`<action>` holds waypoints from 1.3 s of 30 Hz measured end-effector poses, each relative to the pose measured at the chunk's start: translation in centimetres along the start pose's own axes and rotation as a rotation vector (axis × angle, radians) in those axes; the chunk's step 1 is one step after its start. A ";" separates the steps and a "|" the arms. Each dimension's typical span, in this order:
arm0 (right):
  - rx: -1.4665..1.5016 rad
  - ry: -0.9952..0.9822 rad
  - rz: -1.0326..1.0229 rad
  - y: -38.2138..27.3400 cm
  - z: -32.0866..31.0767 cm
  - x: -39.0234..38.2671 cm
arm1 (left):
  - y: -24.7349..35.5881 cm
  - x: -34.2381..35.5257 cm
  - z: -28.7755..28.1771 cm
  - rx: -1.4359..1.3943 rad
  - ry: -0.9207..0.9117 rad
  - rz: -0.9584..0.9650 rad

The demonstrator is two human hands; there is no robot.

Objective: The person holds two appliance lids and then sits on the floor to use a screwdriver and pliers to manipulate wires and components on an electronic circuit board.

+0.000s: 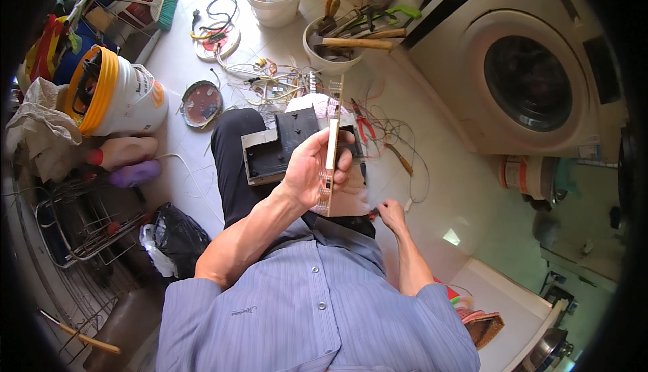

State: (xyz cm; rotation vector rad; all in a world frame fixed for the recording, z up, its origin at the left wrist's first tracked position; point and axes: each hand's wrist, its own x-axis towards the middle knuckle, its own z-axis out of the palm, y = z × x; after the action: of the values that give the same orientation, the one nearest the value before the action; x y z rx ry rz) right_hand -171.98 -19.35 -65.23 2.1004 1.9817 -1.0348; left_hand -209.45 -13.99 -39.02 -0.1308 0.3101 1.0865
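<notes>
My left hand (312,169) is wrapped round a long, narrow circuit board (333,144), held up on edge over my lap. Solder points or small parts show along its lower end. Across my thighs, behind that hand, lies a black plastic housing with metal edges (280,144). Low beside my right thigh is my right hand (391,215), fingers closed at the end of a small dark and red thing (373,214), too blurred to name. Red-handled pliers (364,123) and a tool with a wooden handle (399,159) lie on the floor beyond the right hand.
Tangled wires and small parts (283,85) spread over the floor ahead. Behind them stand a bucket of hammers and tools (331,65) and a white bucket (273,11). A washing machine (486,68) is at right; a yellow-rimmed bucket (138,105) and black bag (179,237) are left.
</notes>
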 end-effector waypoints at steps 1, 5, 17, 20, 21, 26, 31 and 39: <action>0.024 -0.040 0.053 1.9 1.6 -0.3 | -0.1 0.2 -0.7 -0.021 -0.113 0.029; 0.254 -0.200 0.465 4.6 4.1 -2.8 | 0.2 0.6 -0.5 -0.117 -0.339 0.008; 0.131 0.012 0.446 10.4 14.3 -3.6 | 0.5 1.4 -1.1 -0.038 -0.141 -0.002; 0.163 -0.011 0.579 7.7 13.2 -3.5 | 0.8 1.3 0.7 0.095 -0.147 0.110; 0.217 0.005 0.591 7.2 13.1 -3.6 | 0.9 1.4 1.1 0.129 -0.165 0.114; 0.123 0.073 0.618 6.5 12.5 -4.0 | 1.9 2.3 0.7 0.156 -0.103 0.181; 0.079 -0.099 0.587 3.1 9.0 -1.5 | 3.0 1.2 -1.0 0.213 0.052 0.241; 0.141 -0.099 0.867 -1.4 9.1 0.7 | 2.0 1.7 0.6 0.227 0.091 0.194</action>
State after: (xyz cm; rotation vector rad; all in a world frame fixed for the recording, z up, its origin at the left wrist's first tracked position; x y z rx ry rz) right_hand -177.04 -22.97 -72.11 2.5031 0.7762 -1.0466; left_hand -210.32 -11.46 -38.94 0.0545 0.5338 1.2311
